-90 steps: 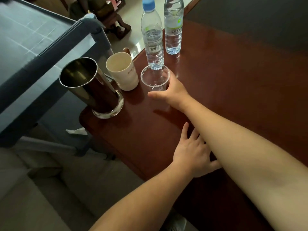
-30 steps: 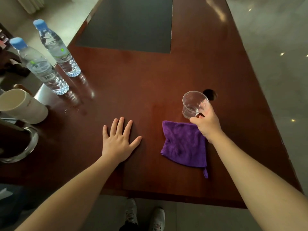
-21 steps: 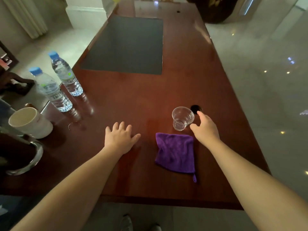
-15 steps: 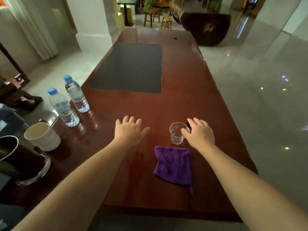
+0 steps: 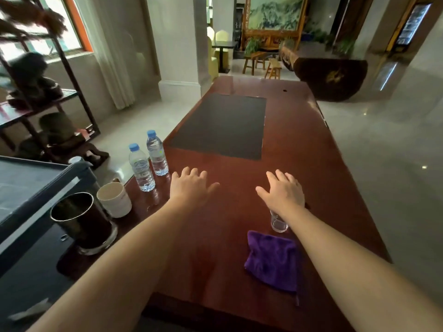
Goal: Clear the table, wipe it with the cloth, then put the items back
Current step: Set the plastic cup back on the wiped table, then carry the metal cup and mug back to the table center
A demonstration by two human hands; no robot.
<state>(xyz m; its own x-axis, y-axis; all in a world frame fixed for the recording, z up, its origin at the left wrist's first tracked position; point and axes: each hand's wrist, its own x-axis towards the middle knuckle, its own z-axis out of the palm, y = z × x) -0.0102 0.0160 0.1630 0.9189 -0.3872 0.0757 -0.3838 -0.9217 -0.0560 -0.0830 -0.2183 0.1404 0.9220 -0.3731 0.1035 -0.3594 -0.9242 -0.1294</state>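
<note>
A clear plastic cup point(image 5: 278, 223) stands upright on the red-brown table point(image 5: 299, 149), partly hidden under my right wrist. My right hand point(image 5: 282, 194) hovers beyond it, fingers spread, holding nothing. A purple cloth point(image 5: 273, 261) lies crumpled just in front of the cup. My left hand point(image 5: 191, 186) is spread flat over the table's middle, empty. Along the left edge stand two water bottles point(image 5: 142, 167) point(image 5: 157, 156), a cream mug point(image 5: 115, 199) and a dark metal cylinder point(image 5: 82, 221).
A dark rectangular mat point(image 5: 223, 125) is set into the table further out. A grey-blue cart point(image 5: 31, 195) stands against the table's left side. A dark shelf with ornaments point(image 5: 38, 97) is at the far left. Polished floor lies to the right.
My right hand carried the clear cup from beside the bottles to the table's right side, set it down above the cloth and let go. The view tilted upward.
</note>
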